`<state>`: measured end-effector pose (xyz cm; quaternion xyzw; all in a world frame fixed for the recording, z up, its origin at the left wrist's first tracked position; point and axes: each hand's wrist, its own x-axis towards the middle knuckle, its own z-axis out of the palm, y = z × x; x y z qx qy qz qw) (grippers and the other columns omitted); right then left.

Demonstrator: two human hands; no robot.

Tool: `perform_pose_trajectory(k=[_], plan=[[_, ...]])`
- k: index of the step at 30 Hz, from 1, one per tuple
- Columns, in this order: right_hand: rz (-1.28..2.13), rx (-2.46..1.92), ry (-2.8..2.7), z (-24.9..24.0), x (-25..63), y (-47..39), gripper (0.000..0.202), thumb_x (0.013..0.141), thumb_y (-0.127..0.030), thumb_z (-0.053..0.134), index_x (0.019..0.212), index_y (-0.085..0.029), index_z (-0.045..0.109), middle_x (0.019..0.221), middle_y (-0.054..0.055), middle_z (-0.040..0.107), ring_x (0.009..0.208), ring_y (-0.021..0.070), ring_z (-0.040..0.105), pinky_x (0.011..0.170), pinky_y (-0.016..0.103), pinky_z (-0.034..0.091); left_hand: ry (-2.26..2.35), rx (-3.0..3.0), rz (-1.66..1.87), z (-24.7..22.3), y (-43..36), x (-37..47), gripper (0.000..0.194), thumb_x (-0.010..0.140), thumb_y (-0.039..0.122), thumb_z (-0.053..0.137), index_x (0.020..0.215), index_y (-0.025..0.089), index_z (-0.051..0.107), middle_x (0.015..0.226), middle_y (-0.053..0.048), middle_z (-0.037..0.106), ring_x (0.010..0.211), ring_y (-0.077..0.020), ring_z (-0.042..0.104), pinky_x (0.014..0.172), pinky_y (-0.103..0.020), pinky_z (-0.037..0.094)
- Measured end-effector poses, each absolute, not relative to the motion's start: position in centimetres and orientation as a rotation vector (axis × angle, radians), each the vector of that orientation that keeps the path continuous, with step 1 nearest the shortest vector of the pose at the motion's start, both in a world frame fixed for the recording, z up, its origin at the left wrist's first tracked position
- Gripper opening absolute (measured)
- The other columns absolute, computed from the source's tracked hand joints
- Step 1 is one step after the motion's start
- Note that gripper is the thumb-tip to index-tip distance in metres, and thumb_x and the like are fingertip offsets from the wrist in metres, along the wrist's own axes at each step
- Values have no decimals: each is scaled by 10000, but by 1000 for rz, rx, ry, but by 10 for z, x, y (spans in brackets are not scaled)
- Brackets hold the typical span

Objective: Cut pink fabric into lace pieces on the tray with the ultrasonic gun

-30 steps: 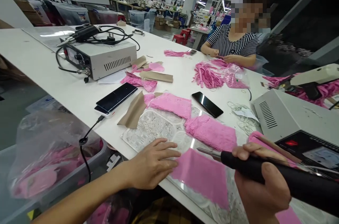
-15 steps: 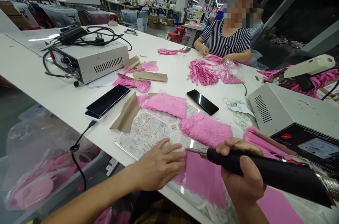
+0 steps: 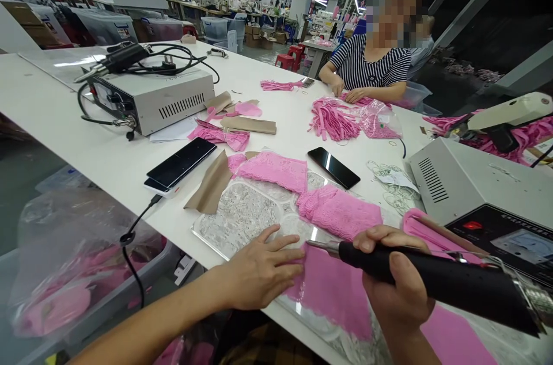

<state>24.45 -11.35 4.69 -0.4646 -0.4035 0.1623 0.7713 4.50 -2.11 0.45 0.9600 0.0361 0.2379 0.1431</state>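
The fingers of our left hand [image 3: 259,270] are spread, palm down, their tips along the left edge of a flat, bright pink fabric sheet [image 3: 337,296]. Our right hand [image 3: 400,290] has its fingers wrapped round a thick black tool with a slim metal tip [image 3: 326,247], which points at the sheet's upper left corner, near our left fingertips. The angle leaves us unsure whether the tip touches the fabric.

The sheet lies on a transparent plate with a grey mottled pattern [image 3: 246,218]. Just beyond it sit two folded pink lacy bundles [image 3: 274,171] [image 3: 340,213]; the sheet itself lies unfolded, and we can't make out any finished cut or join on it. Another smooth pink piece [image 3: 453,333] lies beneath the tool, to the right.

Around the plate, on the white table [image 3: 289,111], we see a brown paper strip [image 3: 209,183], a black phone [image 3: 334,167] and a grey metal box with a red switch [image 3: 453,181]. Farther out, a person in a striped top [image 3: 374,68] has both hands at a pile of thin pink strips [image 3: 332,118].
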Motion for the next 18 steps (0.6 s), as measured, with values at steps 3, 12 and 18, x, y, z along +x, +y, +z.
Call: perform_pose_trajectory(k=[3, 12, 18], plan=[[359, -973, -859, 48, 245, -115, 89, 760, -268, 584, 805, -195, 610, 794, 8, 590, 600, 122, 535, 590, 326, 496, 94, 2745, 671, 10, -22, 36, 236, 968, 268, 489, 1131, 181, 635, 1249, -35, 644, 1309, -211, 453, 1178, -384, 151], [401, -964, -834, 54, 243, -119, 103, 725, -267, 592, 781, -188, 627, 754, 12, 581, 566, 125, 516, 543, 328, 490, 122, 2671, 578, 18, -24, 0, 286, 950, 229, 482, 1201, 178, 608, 1269, -61, 636, 1331, -224, 444, 1157, -411, 264], [168, -1054, -709, 67, 273, -135, 84, 665, -226, 560, 711, -179, 610, 730, 18, 585, 533, 124, 511, 531, 320, 464, 143, 2718, 617, 12, -22, 2, 345, 926, 142, 483, 1254, 202, 569, 1302, -56, 613, 1333, -214, 442, 1151, -431, 303]])
